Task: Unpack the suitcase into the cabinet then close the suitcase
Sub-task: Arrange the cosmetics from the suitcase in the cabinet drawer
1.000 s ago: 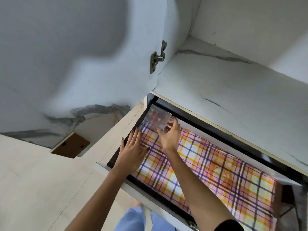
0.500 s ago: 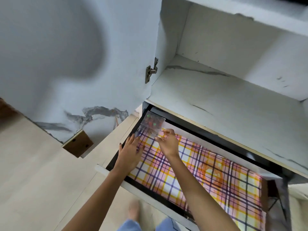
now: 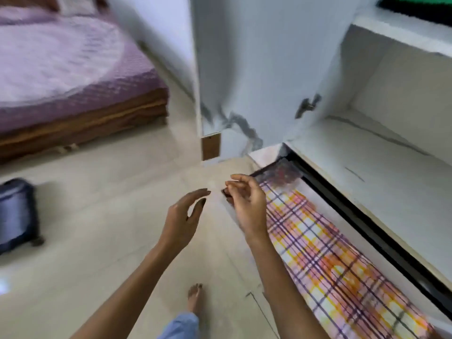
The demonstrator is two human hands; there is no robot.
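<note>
Suitcase: the blue suitcase stands on the floor at the far left, partly cut off by the picture's edge. Motion blur hides whether it is zipped.
Suitcase axis: its long side runs roughly up and down in the view, with a wheel at its lower right corner.
Writing: too blurred to read any on the suitcase or the box.
Left hand: the left hand hangs in the air over the floor with its fingers extended, its thumb apart, and nothing in it.
Right hand: the right hand is raised above the drawer's near left corner with its fingers loosely bent, and it holds nothing.
Suitcase and hands: well apart, with the suitcase far to the left of both.
Clear box: a clear box lies in the far left corner of the drawer, just beyond the right hand and not touched by it.
Drawer: pulled out, lined with plaid paper.
Cabinet: the cabinet has its door swung open.
Bed: a bed with a purple cover stands beyond the suitcase.
</note>
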